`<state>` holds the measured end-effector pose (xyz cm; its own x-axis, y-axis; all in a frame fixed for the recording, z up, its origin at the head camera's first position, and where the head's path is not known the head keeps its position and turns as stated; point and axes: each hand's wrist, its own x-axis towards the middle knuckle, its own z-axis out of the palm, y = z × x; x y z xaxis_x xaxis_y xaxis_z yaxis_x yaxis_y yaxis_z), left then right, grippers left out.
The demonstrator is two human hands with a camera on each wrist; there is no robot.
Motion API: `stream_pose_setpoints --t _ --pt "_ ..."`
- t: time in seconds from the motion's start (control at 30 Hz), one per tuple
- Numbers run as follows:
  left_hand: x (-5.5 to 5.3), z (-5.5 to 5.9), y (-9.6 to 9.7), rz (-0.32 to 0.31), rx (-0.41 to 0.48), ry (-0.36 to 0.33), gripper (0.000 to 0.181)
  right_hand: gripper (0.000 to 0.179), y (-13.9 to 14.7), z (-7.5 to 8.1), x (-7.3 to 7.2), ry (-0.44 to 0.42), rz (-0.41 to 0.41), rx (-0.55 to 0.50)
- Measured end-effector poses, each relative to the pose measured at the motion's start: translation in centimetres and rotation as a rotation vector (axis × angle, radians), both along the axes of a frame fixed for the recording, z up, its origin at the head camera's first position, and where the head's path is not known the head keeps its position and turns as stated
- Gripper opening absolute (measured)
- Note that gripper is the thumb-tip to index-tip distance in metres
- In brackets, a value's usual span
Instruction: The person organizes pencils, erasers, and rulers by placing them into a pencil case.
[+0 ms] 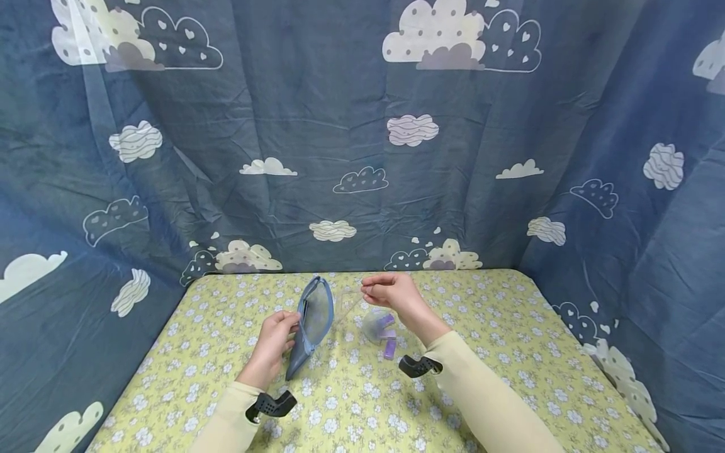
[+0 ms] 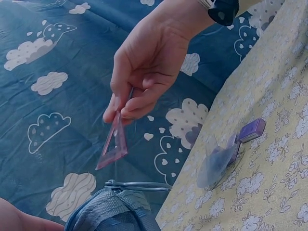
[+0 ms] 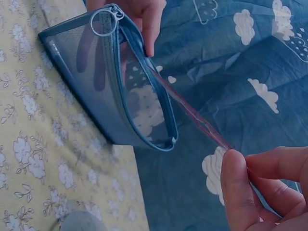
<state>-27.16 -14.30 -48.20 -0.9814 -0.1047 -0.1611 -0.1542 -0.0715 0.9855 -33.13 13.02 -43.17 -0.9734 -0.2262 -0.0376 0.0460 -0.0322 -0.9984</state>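
A blue zippered mesh pouch [image 1: 317, 318] is held tilted above the table by my left hand [image 1: 274, 343], its mouth gaping toward the right. Thumb and fingers grip the pouch along its far-left rim. My right hand [image 1: 398, 298] pinches a clear pinkish set square [image 2: 113, 157] by one corner, between thumb and fingertips. In the right wrist view the set square's long edge slants to the pouch's mouth. A ring pull hangs from the zipper [image 3: 115, 72]. On the table below the right hand lie a translucent rounded piece [image 1: 372, 326] and small purple blocks [image 1: 389, 348].
The table wears a yellow flowered cloth [image 1: 453, 402]. Dark blue curtains [image 1: 317, 126] with cloud prints stand behind it and on both sides. A black strap mount [image 1: 419, 366] sits on each wrist.
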Motion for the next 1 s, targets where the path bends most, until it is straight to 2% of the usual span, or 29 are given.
stream_pose_setpoints --t 0.2,0.4,1.0 --pt "-0.1 0.0 0.2 0.002 -0.004 0.009 0.021 0.022 -0.9 0.3 -0.7 -0.006 0.001 -0.024" --pt "-0.1 -0.2 0.3 0.004 -0.006 0.021 0.022 0.022 -2.2 -0.3 -1.3 0.002 0.008 -0.024" --pt "0.1 0.0 0.6 -0.006 -0.034 0.03 0.027 0.017 -4.7 -1.4 -1.5 0.052 0.047 0.096"
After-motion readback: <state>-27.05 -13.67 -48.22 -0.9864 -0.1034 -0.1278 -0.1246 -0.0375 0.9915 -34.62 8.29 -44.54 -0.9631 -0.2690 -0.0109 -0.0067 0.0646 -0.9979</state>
